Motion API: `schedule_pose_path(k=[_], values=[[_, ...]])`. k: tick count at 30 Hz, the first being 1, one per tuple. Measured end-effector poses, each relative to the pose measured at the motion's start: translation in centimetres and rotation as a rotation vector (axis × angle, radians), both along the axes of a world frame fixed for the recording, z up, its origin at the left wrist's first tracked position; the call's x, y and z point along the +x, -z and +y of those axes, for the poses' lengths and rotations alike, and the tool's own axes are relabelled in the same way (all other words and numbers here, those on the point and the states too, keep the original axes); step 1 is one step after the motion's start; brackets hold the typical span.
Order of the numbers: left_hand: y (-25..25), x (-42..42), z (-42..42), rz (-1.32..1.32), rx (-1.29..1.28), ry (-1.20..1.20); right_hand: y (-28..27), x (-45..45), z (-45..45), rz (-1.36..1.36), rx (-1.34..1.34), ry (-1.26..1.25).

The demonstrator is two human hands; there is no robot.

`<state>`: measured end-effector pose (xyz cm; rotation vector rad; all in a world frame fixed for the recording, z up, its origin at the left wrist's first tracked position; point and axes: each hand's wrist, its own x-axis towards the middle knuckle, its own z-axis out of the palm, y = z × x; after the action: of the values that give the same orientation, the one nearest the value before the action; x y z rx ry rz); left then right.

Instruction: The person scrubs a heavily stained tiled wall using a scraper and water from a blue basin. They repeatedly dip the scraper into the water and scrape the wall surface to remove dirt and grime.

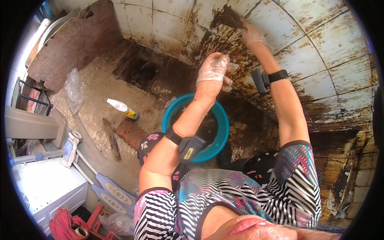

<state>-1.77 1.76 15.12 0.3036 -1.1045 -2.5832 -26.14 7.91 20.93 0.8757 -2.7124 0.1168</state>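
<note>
My right hand [254, 34], in a clear plastic glove, reaches up to the stained white tile wall [288, 27]. Its fingertips are on a dark brown flat piece [230, 17], pressed against the tiles; whether this is a rag or a pad, I cannot tell. My left hand [213, 67] wears a similar crumpled glove and hovers over the far rim of a teal plastic basin [221, 147]. Its fingers are loosely bent and apart; the palm is hidden, and nothing shows in it. Dark liquid [211, 126] fills part of the basin, beneath my left forearm.
A dark square pit [139, 66] opens in the floor near the wall. Left of the basin are a white squeeze bottle [123, 108], a brick [130, 132] and a wood strip [111, 139]. A brown board [75, 45] leans behind; a white appliance [48, 183] and exercise-machine pedals [112, 192] stand lower left.
</note>
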Motion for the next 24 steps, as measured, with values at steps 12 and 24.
schedule_pose_path(k=[12, 24], values=[[0.1, -0.1, 2.0, -0.094, 0.010, 0.007, 1.1, -1.1, 5.4, -0.070, 0.012, -0.126], [0.6, 0.5, 0.7, -0.062, -0.005, -0.120, 0.7, 0.9, 3.5, -0.078, 0.060, -0.212]])
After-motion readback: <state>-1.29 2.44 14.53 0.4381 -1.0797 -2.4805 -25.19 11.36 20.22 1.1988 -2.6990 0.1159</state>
